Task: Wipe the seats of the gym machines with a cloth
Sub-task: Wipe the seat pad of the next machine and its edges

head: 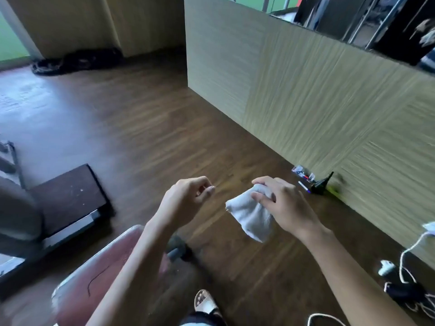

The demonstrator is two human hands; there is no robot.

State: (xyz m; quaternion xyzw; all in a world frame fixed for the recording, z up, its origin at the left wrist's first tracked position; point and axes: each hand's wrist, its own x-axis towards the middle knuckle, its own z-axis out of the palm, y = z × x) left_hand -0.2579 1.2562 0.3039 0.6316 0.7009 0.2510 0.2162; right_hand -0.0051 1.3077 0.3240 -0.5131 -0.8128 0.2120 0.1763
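A folded grey-white cloth hangs in the air over the wooden floor, and my right hand grips its upper end with fingers and thumb. My left hand floats a short way to the cloth's left with loosely curled fingers, apart from it and holding nothing. Below my left forearm lies a worn dark-red padded seat of a gym bench, at the lower left.
A light wood-panelled counter wall runs along the right. Small items, a black bottle, white cables and a plug lie at its base. A dark platform and machine parts stand at the left. My sandalled foot shows below.
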